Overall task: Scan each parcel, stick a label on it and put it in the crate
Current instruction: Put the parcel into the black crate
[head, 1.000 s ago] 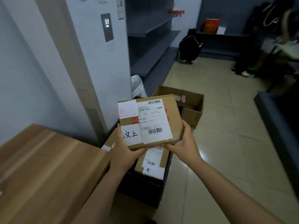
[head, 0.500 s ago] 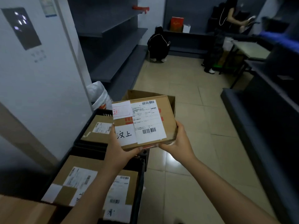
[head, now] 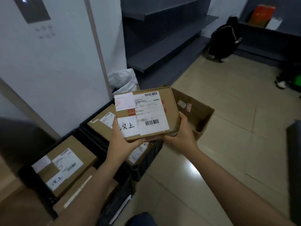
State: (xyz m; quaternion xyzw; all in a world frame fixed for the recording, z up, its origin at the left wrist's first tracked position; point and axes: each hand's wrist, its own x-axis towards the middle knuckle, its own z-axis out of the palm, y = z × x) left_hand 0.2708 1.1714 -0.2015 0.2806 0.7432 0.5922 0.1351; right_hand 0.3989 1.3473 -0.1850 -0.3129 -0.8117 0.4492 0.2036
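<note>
- Head view: I see both hands out in front of me, carrying one flat cardboard parcel (head: 170, 110) between them, clear of everything below.
- My left hand (head: 120, 141) grips the parcel's near left corner. The thumb lies on top at the edge of a handwritten white label (head: 129, 127) and the fingers curl beneath.
- My right hand (head: 184, 136) grips the near right corner, with the thumb up along the right edge and the fingers underneath.
- The parcel's top faces me. It carries a printed shipping label (head: 149, 113) with two barcodes, and a white sticker (head: 123, 101) with a red mark at the far left corner.
- The parcel hangs above the right side of a black crate (head: 151, 155) on the floor, which already has a brown parcel (head: 99, 126) in it.
- A second black crate (head: 47, 199) sits nearer me on the left, with a labelled box (head: 65, 163) inside.
- Just beyond the held parcel, an open cardboard box (head: 198, 115) stands on the tiled floor (head: 228, 144).
- A white bag (head: 125, 80) sits by the wall.
</note>
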